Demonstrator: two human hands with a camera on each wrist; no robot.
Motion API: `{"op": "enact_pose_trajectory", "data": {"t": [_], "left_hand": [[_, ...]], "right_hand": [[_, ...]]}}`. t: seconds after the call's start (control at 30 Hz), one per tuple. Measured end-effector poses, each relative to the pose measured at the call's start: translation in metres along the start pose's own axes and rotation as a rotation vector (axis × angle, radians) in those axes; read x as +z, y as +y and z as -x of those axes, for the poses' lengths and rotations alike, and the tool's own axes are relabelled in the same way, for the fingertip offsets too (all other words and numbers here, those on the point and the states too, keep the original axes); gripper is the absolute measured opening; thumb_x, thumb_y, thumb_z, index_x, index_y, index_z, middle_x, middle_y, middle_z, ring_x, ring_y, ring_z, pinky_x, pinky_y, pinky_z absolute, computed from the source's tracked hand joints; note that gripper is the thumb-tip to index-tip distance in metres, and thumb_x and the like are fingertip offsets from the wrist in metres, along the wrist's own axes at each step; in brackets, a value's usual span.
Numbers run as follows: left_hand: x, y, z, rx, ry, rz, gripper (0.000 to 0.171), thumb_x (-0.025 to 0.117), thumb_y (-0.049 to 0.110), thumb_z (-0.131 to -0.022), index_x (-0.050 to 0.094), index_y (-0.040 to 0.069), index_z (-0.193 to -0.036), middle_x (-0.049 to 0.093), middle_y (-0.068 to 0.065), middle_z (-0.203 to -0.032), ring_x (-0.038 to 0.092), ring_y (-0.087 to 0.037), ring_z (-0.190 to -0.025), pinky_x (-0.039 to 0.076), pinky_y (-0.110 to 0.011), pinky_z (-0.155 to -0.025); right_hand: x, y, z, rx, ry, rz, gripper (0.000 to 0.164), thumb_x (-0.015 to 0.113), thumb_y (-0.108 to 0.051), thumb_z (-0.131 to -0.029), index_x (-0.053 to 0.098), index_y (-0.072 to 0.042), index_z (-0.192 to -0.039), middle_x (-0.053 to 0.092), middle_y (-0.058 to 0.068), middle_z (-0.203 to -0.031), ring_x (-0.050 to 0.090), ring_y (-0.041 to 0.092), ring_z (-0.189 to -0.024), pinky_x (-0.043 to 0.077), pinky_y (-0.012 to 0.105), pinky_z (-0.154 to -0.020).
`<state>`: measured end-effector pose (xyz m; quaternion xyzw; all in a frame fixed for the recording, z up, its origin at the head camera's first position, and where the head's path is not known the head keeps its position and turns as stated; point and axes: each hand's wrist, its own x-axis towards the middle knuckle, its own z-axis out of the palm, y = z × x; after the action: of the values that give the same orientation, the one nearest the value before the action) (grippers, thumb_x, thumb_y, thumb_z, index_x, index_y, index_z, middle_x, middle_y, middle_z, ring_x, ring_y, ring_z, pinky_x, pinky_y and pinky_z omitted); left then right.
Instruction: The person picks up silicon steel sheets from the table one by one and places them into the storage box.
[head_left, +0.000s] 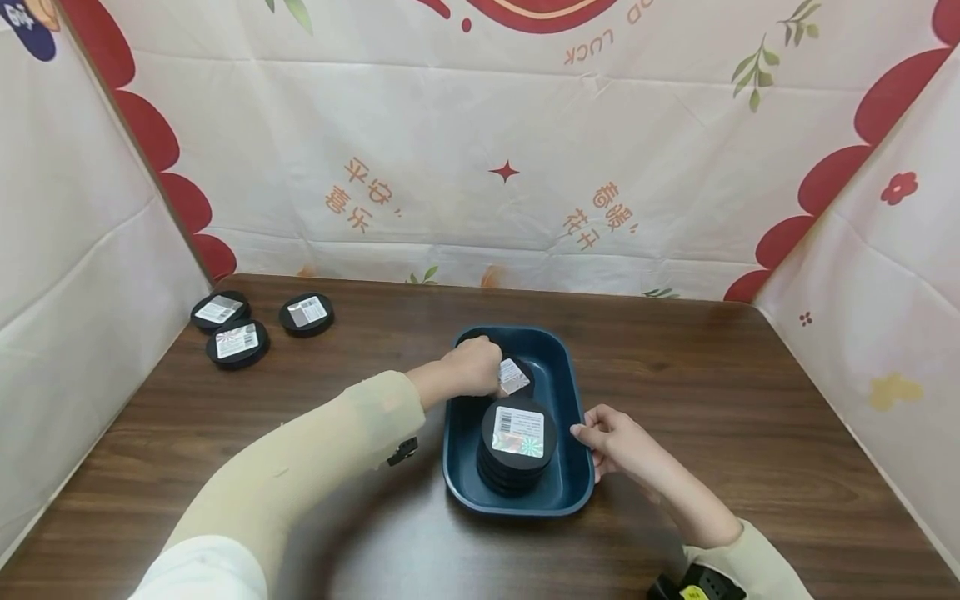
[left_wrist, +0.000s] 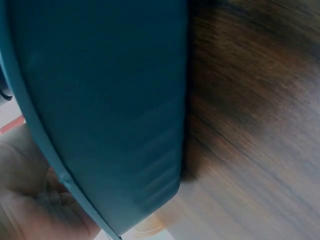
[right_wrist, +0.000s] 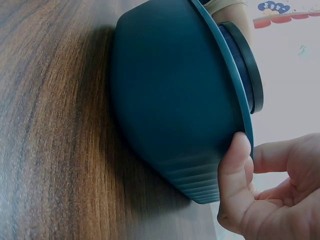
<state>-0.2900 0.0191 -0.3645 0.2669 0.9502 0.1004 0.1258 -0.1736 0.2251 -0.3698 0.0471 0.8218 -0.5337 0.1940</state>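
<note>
Step in hand: in my judgement, I am setting black labelled discs into a blue rectangular tray (head_left: pixel 561 379), which sits on the wood-grain tabletop (head_left: pixel 675 358).

Hands: my left hand (head_left: pixel 474 367) is inside the far end of the tray, fingers curled down. The fingertips are hidden, so I cannot tell whether they hold a disc or have let one go; the left wrist view shows only part of the hand beyond the tray's rim. My right hand (head_left: pixel 618 442) pinches the rim on the right side, thumb and fingers on opposite faces of it, apparently as a steadying grip.

Container contents: a stack of black discs (head_left: pixel 517 433), several high, stands in the near half, label up; the right wrist view shows a disc projecting above the rim. Behind it is another labelled disc (head_left: pixel 519 373), partly covered by my left hand. Discs beneath that one cannot be counted.

Outside the container: three labelled discs lie at the table's far left, two touching, the rear one (head_left: pixel 221 309) and the front one (head_left: pixel 237 343), and a third (head_left: pixel 306 314) just beside them.

Next move, as I assess it: leave the far disc seated flat, withdraw the left hand without knocking the near stack, and reach left for a loose disc.
</note>
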Motion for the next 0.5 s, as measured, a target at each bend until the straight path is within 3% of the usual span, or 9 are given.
{"op": "enact_pose_trajectory", "data": {"t": [0.23, 0.5], "left_hand": [[0.0035, 0.0004, 0.0015, 0.004, -0.026, -0.051, 0.018, 0.074, 0.026, -0.080, 0.071, 0.009, -0.080, 0.060, -0.004, -0.089, 0.050, -0.014, -0.073, 0.043, -0.025, -0.057], [0.0038, 0.0039, 0.0028, 0.012, -0.005, -0.145, 0.020, 0.070, 0.025, -0.083, 0.072, 0.007, -0.092, 0.061, -0.008, -0.100, 0.049, -0.015, -0.078, 0.046, -0.027, -0.062]], "right_hand": [[0.0000, 0.0000, 0.0004, -0.007, -0.011, 0.006, 0.024, 0.051, -0.018, -0.096, 0.043, 0.004, -0.102, 0.048, 0.007, -0.068, 0.051, 0.017, -0.058, 0.052, 0.032, -0.057], [-0.0016, 0.0007, -0.0003, -0.018, -0.020, 0.019, 0.026, 0.051, -0.019, -0.096, 0.043, 0.005, -0.102, 0.049, 0.008, -0.070, 0.052, 0.017, -0.059, 0.052, 0.032, -0.058]]}}
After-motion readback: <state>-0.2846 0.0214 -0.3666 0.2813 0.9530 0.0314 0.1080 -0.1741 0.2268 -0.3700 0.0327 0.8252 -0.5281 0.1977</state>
